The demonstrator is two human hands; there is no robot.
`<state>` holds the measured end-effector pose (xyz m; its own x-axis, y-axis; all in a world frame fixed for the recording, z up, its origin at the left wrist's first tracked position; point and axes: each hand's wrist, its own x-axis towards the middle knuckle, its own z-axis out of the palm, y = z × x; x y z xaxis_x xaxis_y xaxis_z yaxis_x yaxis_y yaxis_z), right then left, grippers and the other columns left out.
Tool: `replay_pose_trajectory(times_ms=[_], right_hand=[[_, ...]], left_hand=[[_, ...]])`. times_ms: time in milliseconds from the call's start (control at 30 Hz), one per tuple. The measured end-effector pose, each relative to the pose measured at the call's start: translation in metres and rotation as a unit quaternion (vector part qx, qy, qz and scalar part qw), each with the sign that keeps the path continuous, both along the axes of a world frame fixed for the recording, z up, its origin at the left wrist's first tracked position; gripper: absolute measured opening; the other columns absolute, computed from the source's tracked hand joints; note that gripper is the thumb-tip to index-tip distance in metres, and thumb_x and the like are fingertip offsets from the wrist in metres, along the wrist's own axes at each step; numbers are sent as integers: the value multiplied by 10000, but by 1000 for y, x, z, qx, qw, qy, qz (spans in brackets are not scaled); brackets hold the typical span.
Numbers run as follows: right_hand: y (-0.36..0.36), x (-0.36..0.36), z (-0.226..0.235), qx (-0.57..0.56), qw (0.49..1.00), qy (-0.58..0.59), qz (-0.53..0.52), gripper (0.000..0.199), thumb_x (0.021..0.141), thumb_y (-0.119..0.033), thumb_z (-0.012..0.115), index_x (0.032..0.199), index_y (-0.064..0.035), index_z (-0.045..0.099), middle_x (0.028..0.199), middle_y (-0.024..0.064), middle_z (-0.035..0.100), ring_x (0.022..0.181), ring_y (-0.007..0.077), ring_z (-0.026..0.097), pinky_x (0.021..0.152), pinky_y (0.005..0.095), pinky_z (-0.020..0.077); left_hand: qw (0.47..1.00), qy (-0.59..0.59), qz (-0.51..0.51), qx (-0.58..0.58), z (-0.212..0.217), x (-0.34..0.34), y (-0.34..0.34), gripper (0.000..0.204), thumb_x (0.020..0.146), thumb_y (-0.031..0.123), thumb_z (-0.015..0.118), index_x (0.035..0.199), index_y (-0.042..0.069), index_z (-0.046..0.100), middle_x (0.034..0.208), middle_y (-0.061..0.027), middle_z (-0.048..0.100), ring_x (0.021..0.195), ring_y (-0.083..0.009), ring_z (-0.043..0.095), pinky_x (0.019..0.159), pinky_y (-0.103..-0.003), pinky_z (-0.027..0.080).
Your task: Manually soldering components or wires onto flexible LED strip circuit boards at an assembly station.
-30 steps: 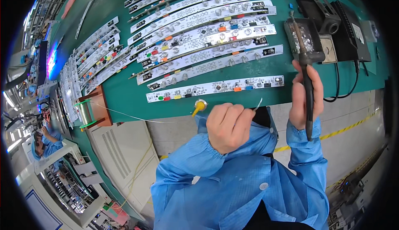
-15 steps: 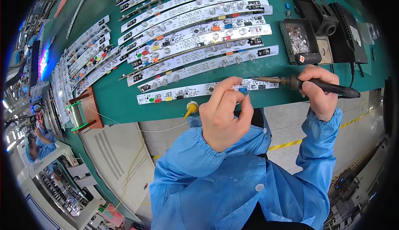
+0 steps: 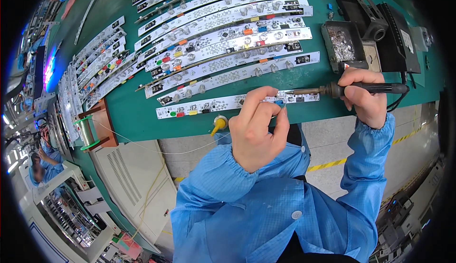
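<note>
My right hand (image 3: 363,97) is closed around the dark handle of a soldering iron (image 3: 375,88), held nearly level. Its metal tip points left and meets or hovers just over a long white circuit board (image 3: 223,103); contact is too small to tell. Beside the tip, my left hand (image 3: 259,130) pinches thin solder wire, with its index finger at the board. The wire (image 3: 190,153) runs slack from a spool (image 3: 86,134) at the left. Green, red, yellow and blue parts sit along the board.
Several similar boards (image 3: 228,77) lie in rows farther back, with another group at the left. A metal tray of solder scraps (image 3: 341,42) stands at the back right by a black holder (image 3: 363,14). A yellow-tipped object (image 3: 218,124) lies near the table's front edge.
The iron's handle has swung up to a more level angle, and its tip has shifted slightly down and left. My right hand rose a little; my left hand stays nearly still.
</note>
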<state>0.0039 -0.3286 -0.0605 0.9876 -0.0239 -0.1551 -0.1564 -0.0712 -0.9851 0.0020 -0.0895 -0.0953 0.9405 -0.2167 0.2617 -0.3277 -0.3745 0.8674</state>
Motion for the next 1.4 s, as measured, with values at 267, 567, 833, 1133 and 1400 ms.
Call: replay_pose_trajectory(times_ms=[267, 567, 833, 1133, 1400], right_hand=[[-1, 2, -3, 15, 1000, -11, 8, 214, 691, -100, 590, 845, 38, 642, 695, 96, 547, 475, 129, 474, 412, 235, 376], [2, -2, -4, 13, 1000, -12, -5, 202, 700, -107, 589, 833, 37, 634, 701, 93, 543, 474, 127, 463, 411, 240, 368], [14, -46, -48, -191, 872, -386, -231, 286, 891, -139, 515, 1087, 61, 577, 1056, 227, 575, 810, 245, 569, 713, 330, 465], [43, -35, -41, -418, 847, -326, -42, 358, 822, -6, 615, 1169, 42, 539, 1090, 200, 637, 926, 324, 578, 840, 386, 456], [59, -36, -44, -358, 871, -332, -54, 459, 700, 160, 659, 1107, -21, 550, 1006, 195, 638, 888, 320, 594, 781, 384, 486]], left_hand=[[1000, 10, -3, -4, 0, 0, 0, 116, 718, -68, 675, 732, 0, 581, 994, -147, 620, 687, -168, 620, 543, -258, 486], [1000, 17, -6, -16, -1, -2, 2, 112, 706, -61, 676, 727, -2, 583, 1007, -163, 618, 692, -183, 638, 545, -271, 502], [986, -150, -6, 69, 7, -11, 10, 157, 629, 21, 711, 769, 8, 640, 1094, -177, 608, 779, -285, 598, 643, -339, 487], [926, -174, 265, 202, 17, 6, 132, 143, 768, -1, 655, 911, -4, 640, 939, -161, 606, 706, -269, 584, 599, -333, 479], [969, 10, 242, 49, 1, 1, 163, 133, 837, 25, 640, 961, -20, 628, 861, -81, 642, 728, -141, 596, 611, -278, 483]])
